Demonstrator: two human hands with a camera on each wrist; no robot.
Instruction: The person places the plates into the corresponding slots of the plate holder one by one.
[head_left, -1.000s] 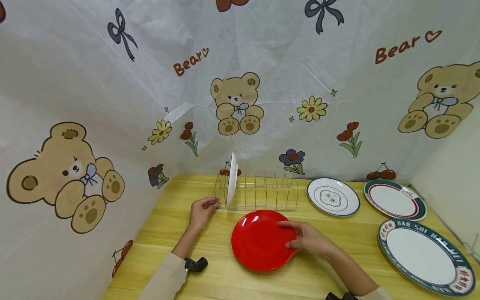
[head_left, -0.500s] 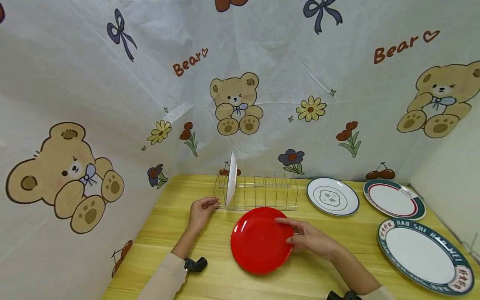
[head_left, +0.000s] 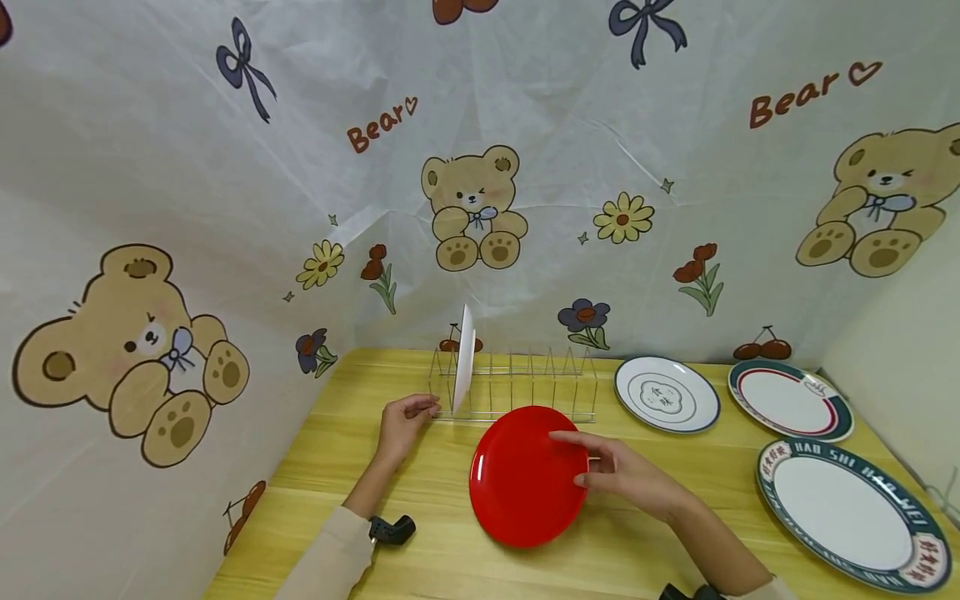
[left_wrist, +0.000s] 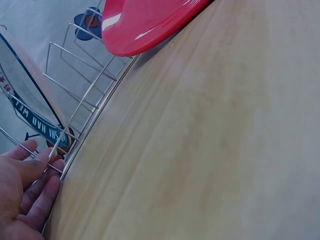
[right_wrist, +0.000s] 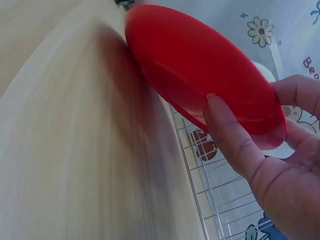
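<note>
My right hand (head_left: 633, 475) grips the right edge of a red plate (head_left: 525, 483), thumb on one face and fingers around the rim. The plate is tilted above the table, and in the right wrist view its shadow falls on the wood beneath it. Behind it stands a wire dish rack (head_left: 532, 392). My left hand (head_left: 405, 425) pinches the rack's left end wire, as the left wrist view shows, with the thumb (left_wrist: 40, 165) against the metal. One white plate with a green lettered rim (left_wrist: 37, 120) stands on edge in the rack's left part.
To the right of the rack lies a small white plate with a blue rim (head_left: 667, 394). Beyond it are a green-and-red rimmed plate (head_left: 787, 400) and a large oval green-rimmed plate (head_left: 847, 512). A bear-print cloth (head_left: 547, 108) hangs close behind the rack.
The red plate has tilted more steeply in my right hand, its right edge turning up and its outline narrowing. My left hand stays at the rack's end.
</note>
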